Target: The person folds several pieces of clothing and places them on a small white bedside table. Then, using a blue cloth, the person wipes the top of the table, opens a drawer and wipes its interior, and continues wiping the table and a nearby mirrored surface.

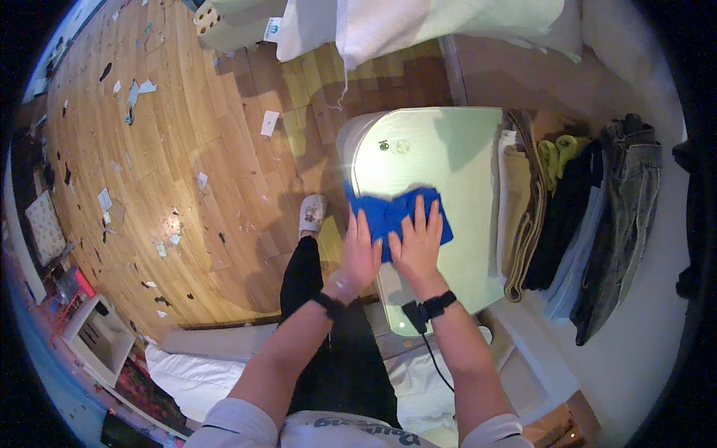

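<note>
A blue cloth garment [386,215] lies on the pale rounded top of a small table [470,224] in front of me. My left hand [358,252] rests on the cloth's left part, close to the tabletop's left edge. Flat on its right part, my right hand [417,241] has the fingers spread. The two thumbs nearly meet over the cloth's lower middle. Neither hand visibly pinches the fabric, which is somewhat rumpled between them. What lies under the palms is hidden.
Folded clothes line the table's right side: tan trousers [514,207], black clothing [560,224] and grey jeans [622,218] among them. A white cloth [437,28] hangs beyond the table. Paper scraps litter the wooden floor [224,168]. A cable [437,358] trails from my right wrist.
</note>
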Demonstrator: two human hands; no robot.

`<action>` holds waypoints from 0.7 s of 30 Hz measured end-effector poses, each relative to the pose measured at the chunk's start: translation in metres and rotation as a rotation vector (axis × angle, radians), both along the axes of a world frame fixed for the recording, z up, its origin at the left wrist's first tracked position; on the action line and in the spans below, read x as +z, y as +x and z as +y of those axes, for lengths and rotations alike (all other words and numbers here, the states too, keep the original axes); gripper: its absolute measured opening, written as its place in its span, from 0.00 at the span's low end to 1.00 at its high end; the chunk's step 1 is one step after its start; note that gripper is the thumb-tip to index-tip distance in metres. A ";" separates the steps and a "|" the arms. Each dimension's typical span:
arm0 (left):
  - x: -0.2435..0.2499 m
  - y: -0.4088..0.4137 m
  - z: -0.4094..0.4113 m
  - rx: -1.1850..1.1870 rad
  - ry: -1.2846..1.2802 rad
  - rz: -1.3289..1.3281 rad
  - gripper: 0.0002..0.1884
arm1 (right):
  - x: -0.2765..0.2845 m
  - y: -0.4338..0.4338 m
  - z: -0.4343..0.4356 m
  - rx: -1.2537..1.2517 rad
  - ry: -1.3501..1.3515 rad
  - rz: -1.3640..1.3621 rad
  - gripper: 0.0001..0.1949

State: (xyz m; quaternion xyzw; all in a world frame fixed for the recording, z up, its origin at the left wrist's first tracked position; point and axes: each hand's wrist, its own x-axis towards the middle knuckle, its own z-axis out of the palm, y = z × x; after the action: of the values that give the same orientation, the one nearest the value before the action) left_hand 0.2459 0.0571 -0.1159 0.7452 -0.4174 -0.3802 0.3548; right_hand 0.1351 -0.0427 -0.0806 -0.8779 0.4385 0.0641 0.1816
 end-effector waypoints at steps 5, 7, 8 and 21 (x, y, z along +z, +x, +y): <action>0.012 0.081 -0.103 -0.074 -0.164 -0.211 0.33 | -0.008 0.060 -0.073 -0.052 -0.228 -0.116 0.22; 0.007 0.106 -0.129 -0.139 -0.223 -0.211 0.29 | -0.014 0.085 -0.099 -0.067 -0.273 -0.119 0.22; 0.012 0.115 -0.147 -0.184 -0.083 -0.137 0.29 | -0.017 0.092 -0.112 -0.072 -0.304 -0.147 0.22; 0.018 0.072 -0.084 -0.492 -0.194 -0.826 0.32 | 0.000 0.047 -0.031 -0.269 -0.241 -0.139 0.19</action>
State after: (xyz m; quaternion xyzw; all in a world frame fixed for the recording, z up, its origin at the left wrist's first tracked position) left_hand 0.3176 -0.0268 -0.0976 0.6765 -0.7204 -0.0849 0.1271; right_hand 0.1820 -0.0739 -0.0806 -0.8290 0.5428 -0.0746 0.1121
